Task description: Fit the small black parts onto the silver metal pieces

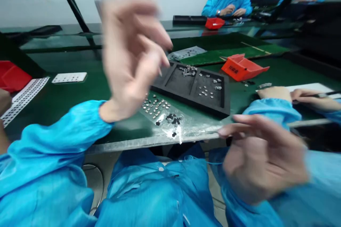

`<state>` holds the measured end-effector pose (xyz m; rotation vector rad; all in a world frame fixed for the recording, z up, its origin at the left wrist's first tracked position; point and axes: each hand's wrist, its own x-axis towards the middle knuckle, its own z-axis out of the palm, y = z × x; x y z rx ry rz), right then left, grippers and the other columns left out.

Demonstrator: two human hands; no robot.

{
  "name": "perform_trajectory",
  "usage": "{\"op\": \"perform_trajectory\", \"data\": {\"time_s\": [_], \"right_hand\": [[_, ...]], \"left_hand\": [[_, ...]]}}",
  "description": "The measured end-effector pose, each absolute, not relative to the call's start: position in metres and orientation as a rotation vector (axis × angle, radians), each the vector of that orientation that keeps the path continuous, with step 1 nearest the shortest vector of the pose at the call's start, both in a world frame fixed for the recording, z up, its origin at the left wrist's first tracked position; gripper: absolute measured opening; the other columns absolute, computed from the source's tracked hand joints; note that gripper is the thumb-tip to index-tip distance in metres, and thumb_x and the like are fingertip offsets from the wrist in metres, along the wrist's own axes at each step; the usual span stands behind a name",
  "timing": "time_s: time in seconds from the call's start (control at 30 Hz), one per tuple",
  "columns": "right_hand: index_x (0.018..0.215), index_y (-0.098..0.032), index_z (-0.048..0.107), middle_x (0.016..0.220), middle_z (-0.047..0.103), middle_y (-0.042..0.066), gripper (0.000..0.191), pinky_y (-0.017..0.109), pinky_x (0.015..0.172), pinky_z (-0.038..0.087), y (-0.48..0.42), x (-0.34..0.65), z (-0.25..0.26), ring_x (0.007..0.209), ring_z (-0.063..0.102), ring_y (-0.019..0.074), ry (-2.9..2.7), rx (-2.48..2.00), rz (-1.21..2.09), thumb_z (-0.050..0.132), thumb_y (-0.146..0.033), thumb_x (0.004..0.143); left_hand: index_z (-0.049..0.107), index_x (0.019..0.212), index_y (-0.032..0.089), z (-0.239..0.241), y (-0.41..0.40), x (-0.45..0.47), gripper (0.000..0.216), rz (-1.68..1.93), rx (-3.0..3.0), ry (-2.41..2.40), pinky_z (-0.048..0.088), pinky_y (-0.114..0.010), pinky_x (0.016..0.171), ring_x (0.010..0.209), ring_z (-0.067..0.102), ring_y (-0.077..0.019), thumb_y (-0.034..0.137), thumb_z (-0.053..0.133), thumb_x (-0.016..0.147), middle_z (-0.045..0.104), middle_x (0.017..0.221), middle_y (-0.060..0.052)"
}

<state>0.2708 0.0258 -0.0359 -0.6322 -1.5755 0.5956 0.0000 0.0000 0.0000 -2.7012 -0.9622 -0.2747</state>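
My left hand [130,56] is raised over the bench, smeared by motion. Its fingers curl in and the thumb meets the fingertips; anything pinched there is too small and blurred to name. My right hand [263,159] hangs in front of the bench's near edge, also blurred, with loosely bent fingers apart and nothing visible in them. Between the hands, a clear plastic sheet [186,127] lies on the bench with small metal parts [157,106] and small black pieces [174,118]. Behind it sits a black divided tray [183,94] holding small metallic parts [189,71] in both compartments.
An orange-red bin [241,67] stands right of the tray, another red bin [13,76] far left. A white card [69,77] and a dotted sheet [25,97] lie left. A neighbour's hands [314,97] work at right; another person [226,3] sits across.
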Motion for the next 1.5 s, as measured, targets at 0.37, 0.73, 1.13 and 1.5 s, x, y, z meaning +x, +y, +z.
{"op": "perform_trajectory", "data": {"time_s": [0.37, 0.73, 1.13, 1.5], "right_hand": [[0.102, -0.021, 0.067, 0.089, 0.067, -0.002, 0.014, 0.020, 0.074, 0.049, 0.061, 0.242, -0.071, 0.079, 0.064, 0.0082, -2.044, -0.737, 0.858, 0.056, -0.020, 0.093], [0.083, -0.018, 0.062, 0.074, 0.060, -0.002, 0.013, 0.024, 0.065, 0.043, 0.067, 0.244, -0.085, 0.068, 0.056, 0.0089, -2.147, -0.837, 1.050, 0.054, -0.019, 0.094], [0.090, -0.020, 0.061, 0.084, 0.062, -0.003, 0.010, 0.027, 0.072, 0.043, 0.069, 0.235, -0.085, 0.077, 0.055, 0.0102, -2.388, -0.582, 0.934, 0.055, -0.011, 0.091], [0.087, -0.016, 0.058, 0.081, 0.059, 0.001, 0.009, 0.028, 0.071, 0.041, 0.065, 0.237, -0.090, 0.078, 0.052, 0.0123, -2.417, -0.554, 0.788, 0.053, -0.011, 0.092]], "left_hand": [[0.062, 0.092, 0.013, -0.075, -0.003, 0.055, 0.012, -0.803, -2.598, -0.583, 0.031, -0.030, 0.061, 0.071, 0.042, -0.0128, 0.021, 0.054, 0.090, 0.048, 0.077, -0.003], [0.053, 0.097, 0.015, -0.074, 0.049, -0.002, 0.013, -0.428, -2.812, -1.396, 0.030, -0.032, 0.072, 0.086, 0.039, -0.0177, 0.020, 0.041, 0.097, 0.050, 0.092, -0.004], [0.051, 0.075, 0.011, -0.089, 0.037, 0.037, 0.015, -0.359, -2.551, -1.213, 0.025, -0.033, 0.064, 0.071, 0.041, -0.0199, 0.010, 0.047, 0.090, 0.045, 0.073, -0.007], [0.050, 0.072, 0.012, -0.075, 0.038, 0.052, 0.015, -0.188, -2.518, -1.203, 0.024, -0.033, 0.062, 0.066, 0.045, -0.0220, 0.008, 0.047, 0.086, 0.043, 0.066, -0.006]]}}
